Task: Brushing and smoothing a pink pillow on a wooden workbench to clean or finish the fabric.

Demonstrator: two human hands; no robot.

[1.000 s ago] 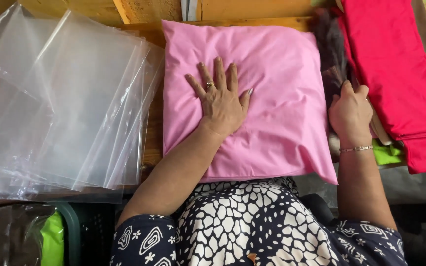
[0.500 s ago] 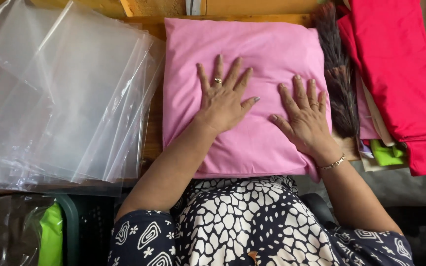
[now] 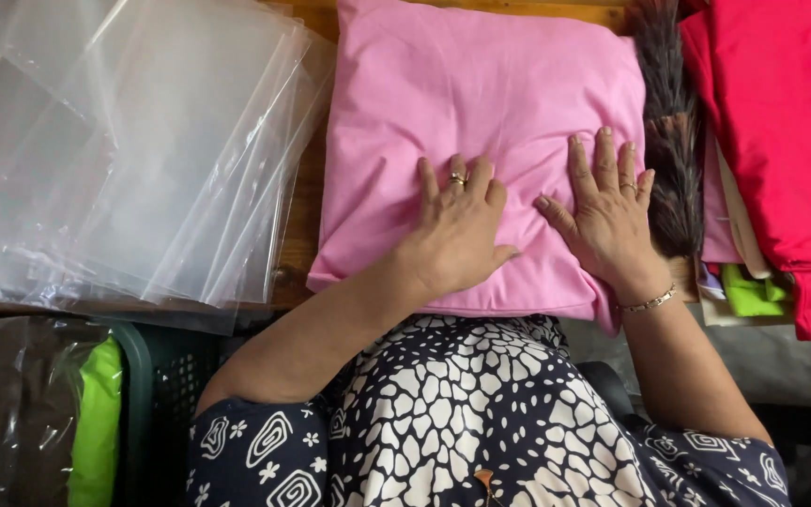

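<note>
Both flat and spread: left hand (image 3: 457,225) and right hand (image 3: 607,211) pressing pink pillow (image 3: 481,103), mid-table, near its front edge.

Pink cushion (image 3: 481,103): matt woven cloth, softly creased under the left hand (image 3: 457,230) and right hand (image 3: 607,211). Clear bags (image 3: 124,150): glossy, smooth plastic film that caught the light. Worktop (image 3: 304,216): varnished wood. Red fabric (image 3: 781,122): smooth matt cloth. Brush (image 3: 670,141): coarse dark bristles. Bracelet (image 3: 648,301): shiny metal.
</note>
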